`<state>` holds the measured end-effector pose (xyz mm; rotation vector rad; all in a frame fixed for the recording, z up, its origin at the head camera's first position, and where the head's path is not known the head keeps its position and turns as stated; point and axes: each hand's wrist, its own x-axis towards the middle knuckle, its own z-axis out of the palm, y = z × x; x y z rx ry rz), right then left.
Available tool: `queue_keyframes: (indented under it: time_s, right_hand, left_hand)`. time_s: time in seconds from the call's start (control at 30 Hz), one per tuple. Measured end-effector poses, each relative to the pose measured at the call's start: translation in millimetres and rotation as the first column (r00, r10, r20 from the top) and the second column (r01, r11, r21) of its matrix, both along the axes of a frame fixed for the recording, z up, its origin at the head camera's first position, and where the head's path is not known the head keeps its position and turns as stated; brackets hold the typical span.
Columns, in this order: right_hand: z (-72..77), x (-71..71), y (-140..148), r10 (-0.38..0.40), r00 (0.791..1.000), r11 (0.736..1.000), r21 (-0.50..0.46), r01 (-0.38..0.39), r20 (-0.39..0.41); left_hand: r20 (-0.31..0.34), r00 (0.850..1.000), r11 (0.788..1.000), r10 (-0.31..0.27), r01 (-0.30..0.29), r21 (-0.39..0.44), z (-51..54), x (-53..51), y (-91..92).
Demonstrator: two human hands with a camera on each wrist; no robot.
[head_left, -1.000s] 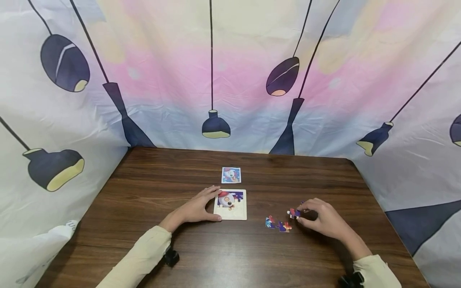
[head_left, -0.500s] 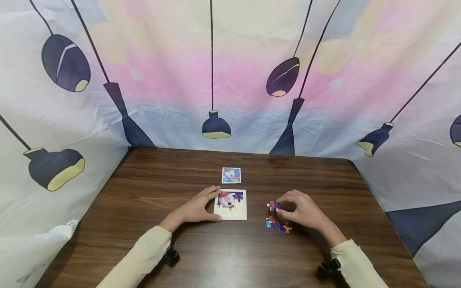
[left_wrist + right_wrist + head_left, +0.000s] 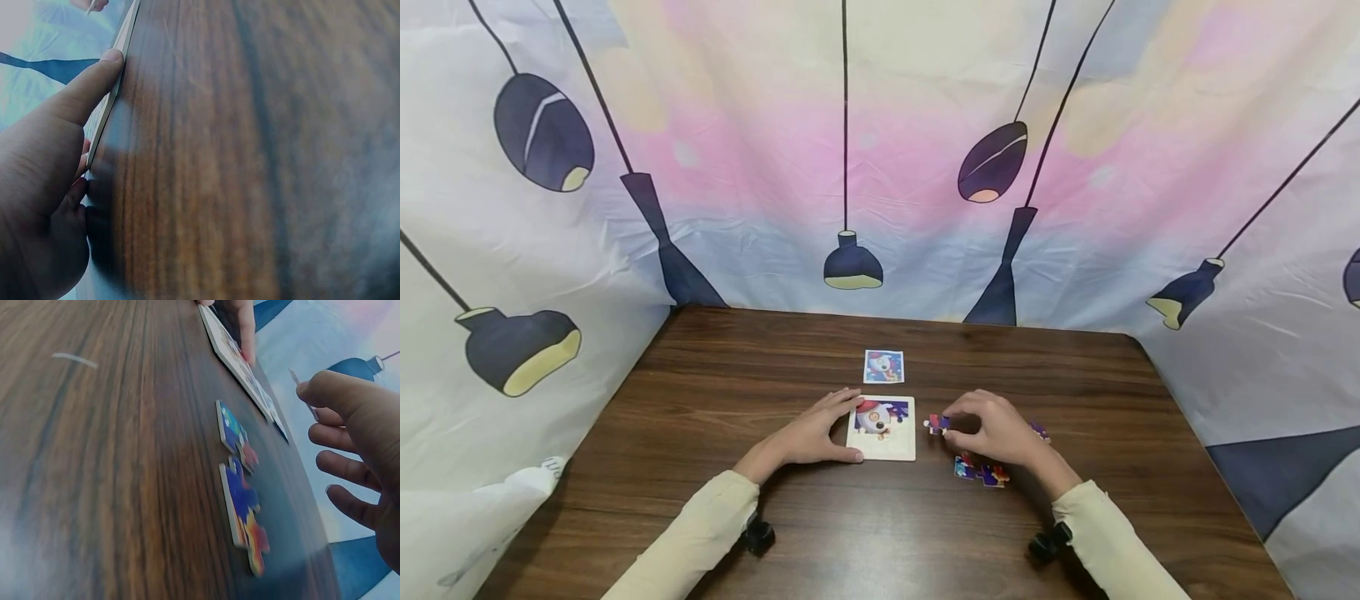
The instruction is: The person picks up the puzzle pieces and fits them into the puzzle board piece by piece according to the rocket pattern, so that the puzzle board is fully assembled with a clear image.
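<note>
My left hand (image 3: pixel 812 432) holds the left side of a wooden puzzle board (image 3: pixel 891 446). Its thumb lies at the near corner and its fingers at the far one. Part of a white character's picture fills the board's upper area; its lower part is bare wood. Between thumb and fingertips, my right hand (image 3: pixel 996 427) pinches a red and purple puzzle piece (image 3: pixel 936 424) just right of the board. The right wrist view shows that puzzle piece (image 3: pixel 304 394) edge-on, raised above the table, with the other fingers loosely curled.
Two loose puzzle pieces, a blue one (image 3: pixel 963 467) and a purple one (image 3: pixel 992 477), lie near the right hand. Another purple piece (image 3: pixel 1040 431) sits behind its wrist, partly hidden. A square picture card (image 3: pixel 883 367) lies beyond the board on the brown table (image 3: pixel 737 350). A printed curtain (image 3: pixel 760 167) surrounds the table.
My right hand has moved left with the pinched puzzle piece, from beyond the loose pieces to beside the board. A purple piece shows behind it. My left hand stays on the board.
</note>
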<state>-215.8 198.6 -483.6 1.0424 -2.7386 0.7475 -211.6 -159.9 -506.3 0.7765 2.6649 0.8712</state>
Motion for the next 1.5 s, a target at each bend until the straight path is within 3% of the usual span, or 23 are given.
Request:
queue_keyframes:
  time_s: [0.7, 1.5]
  right_hand:
    - [-8.0, -15.5, -37.5, 0.018, 0.998, 0.999, 0.040, -0.020, 0.059]
    - [-15.0, -22.3, -62.9, 0.037, 0.999, 0.992, 0.120, -0.040, 0.032]
  left_hand:
    - [0.006, 1.000, 1.000, 0.000, 0.000, 0.016, 0.0, 2.0, 0.1]
    - [0.008, 1.000, 1.000, -0.004, 0.004, 0.013, 0.8, 1.7, -0.6]
